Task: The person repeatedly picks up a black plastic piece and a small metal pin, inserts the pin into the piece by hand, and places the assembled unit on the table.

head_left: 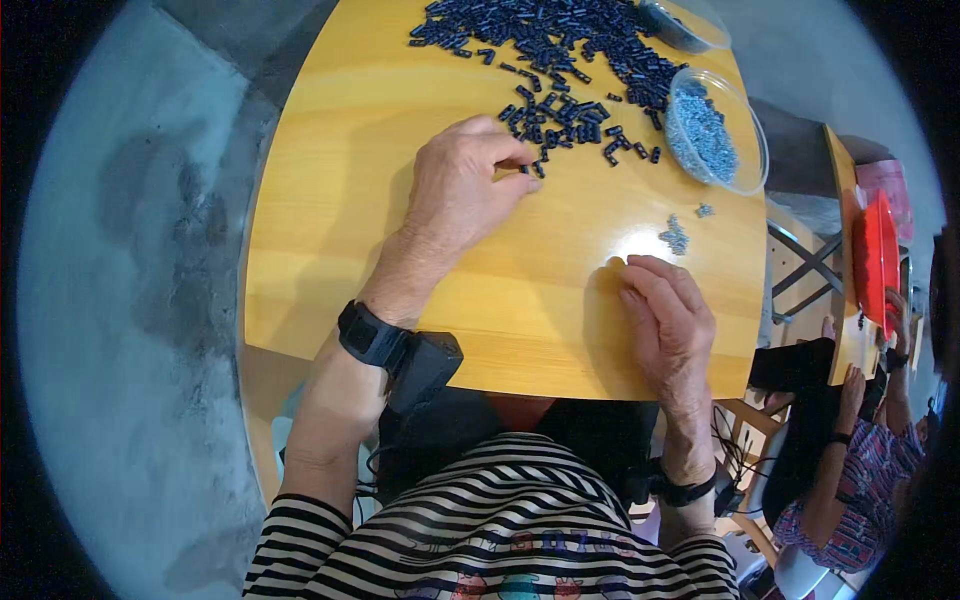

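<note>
My left hand (462, 182) reaches over the yellow table, its thumb and forefinger closed around a small black plastic piece (538, 169) at the near edge of a loose group of black pieces (570, 122). My right hand (672, 325) rests near the table's front right, fingers curled together against the thumb; whatever they may hold is hidden. Just beyond it lies a little heap of small silvery metal pieces (674, 236), screw-like in look, and a smaller cluster (705, 210) beside that. A clear round tub (752, 120) farther right holds many more of them.
A large pile of black pieces (540, 30) covers the far part of the table (340, 200). Behind the tub stands a second clear container (715, 38). At the right, another person (850, 490) sits by a table with a red basin (875, 260).
</note>
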### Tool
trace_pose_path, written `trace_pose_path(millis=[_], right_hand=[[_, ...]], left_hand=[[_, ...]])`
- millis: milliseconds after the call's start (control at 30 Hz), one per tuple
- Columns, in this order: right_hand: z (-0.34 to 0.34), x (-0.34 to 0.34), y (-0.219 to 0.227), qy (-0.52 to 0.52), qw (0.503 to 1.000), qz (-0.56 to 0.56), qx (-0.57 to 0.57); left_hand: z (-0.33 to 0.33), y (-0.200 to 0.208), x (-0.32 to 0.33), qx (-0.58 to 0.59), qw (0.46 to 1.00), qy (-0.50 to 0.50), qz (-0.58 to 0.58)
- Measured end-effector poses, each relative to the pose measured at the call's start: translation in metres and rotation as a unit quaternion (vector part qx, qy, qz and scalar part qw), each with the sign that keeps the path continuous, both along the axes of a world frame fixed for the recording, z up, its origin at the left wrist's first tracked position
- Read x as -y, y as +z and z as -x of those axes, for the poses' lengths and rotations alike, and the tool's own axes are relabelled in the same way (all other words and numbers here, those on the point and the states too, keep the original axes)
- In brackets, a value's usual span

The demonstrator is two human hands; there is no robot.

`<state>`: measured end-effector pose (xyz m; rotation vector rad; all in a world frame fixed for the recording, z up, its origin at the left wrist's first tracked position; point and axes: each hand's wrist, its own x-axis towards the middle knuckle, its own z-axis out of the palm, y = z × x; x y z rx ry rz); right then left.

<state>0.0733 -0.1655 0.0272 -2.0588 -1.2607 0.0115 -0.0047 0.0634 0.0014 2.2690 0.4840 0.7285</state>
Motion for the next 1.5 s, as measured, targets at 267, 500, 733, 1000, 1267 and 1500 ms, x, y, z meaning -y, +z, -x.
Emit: trace_pose_path(millis=[267, 500, 733, 1000, 1267, 1500], right_hand=[[-0.01, -0.007, 0.007, 0.023, 0.999, 0.008, 0.049], [-0.031, -0.029, 0.018, 0.006, 0.996, 0.044, 0.082], [-0.047, -0.047, 0.014, -0.02, 0.987, 0.099, 0.128], [-0.063, -0.064, 0.0, -0.026, 0.97, 0.155, 0.185], [-0.048, -0.047, -0.002, -0.005, 0.963, 0.17, 0.209], [-0.006, -0.032, 0.001, 0.046, 0.975, 0.14, 0.164]], left_hand=[[-0.002, 0.0, 0.001, -0.013, 0.999, 0.021, -0.035], [-0.002, 0.001, 0.003, -0.015, 1.0, 0.023, -0.01], [-0.004, 0.001, 0.006, -0.006, 1.0, 0.02, -0.007], [-0.002, -0.001, 0.005, 0.012, 1.0, 0.007, 0.003], [0.0, -0.005, 0.001, -0.007, 1.0, 0.003, -0.017], [-0.001, -0.004, 0.002, 0.003, 1.0, -0.001, -0.022]])
